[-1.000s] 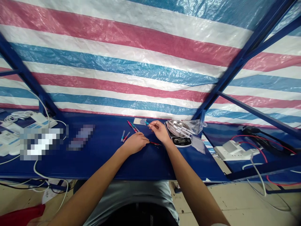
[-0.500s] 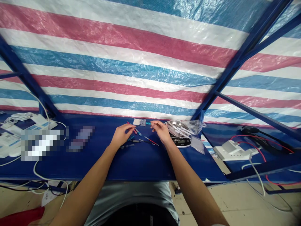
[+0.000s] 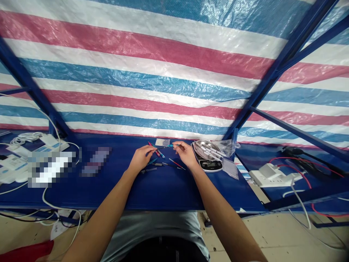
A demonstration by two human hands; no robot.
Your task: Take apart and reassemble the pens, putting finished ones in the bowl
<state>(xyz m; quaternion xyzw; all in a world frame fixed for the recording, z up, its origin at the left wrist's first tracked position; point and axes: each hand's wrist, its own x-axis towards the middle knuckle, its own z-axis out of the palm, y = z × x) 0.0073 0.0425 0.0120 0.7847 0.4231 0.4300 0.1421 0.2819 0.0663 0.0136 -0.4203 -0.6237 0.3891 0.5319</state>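
Left hand (image 3: 141,158) has moved up and left, off the red-tipped rod (image 3: 176,164), now uncovered on the blue mat (image 3: 163,193).

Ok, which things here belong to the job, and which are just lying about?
Job: left hand, right hand, slim pen-like sticks, probably the digital scale with its steel dish.
Lying about: white power strip, coiled white cable.

No lettering can be read; the digital scale's (image 3: 209,165) display is too small to read.

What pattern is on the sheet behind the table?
The tarpaulin has red, white and blue stripes; head view.
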